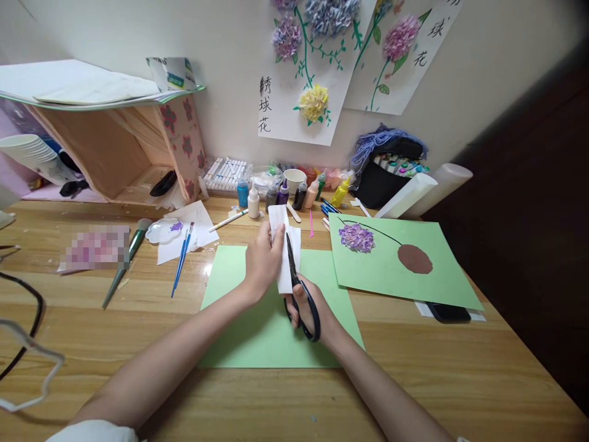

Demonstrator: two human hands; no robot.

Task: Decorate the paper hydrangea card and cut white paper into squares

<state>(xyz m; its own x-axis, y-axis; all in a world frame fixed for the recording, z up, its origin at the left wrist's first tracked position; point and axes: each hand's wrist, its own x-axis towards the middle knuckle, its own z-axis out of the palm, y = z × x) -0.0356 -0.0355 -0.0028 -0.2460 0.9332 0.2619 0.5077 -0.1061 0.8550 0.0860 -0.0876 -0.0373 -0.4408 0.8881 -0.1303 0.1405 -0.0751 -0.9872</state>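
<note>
We have our left hand (263, 261) clamped on the white paper (284, 273), thumb across its face, above the green sheet (239, 344). Our right hand (319, 307) is closed round the handles of the scissors (293, 270). The blades run up along the paper, nearly together, but we cannot tell how deep they bite. Paper hides some left fingertips, handles partly cover the right fingers, and the frame's bottom edge crops our arms.

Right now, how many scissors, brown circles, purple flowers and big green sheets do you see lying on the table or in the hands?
Scissors: 1
Brown circle: 1
Purple flower: 1
Green sheets: 2
Total: 5
</note>
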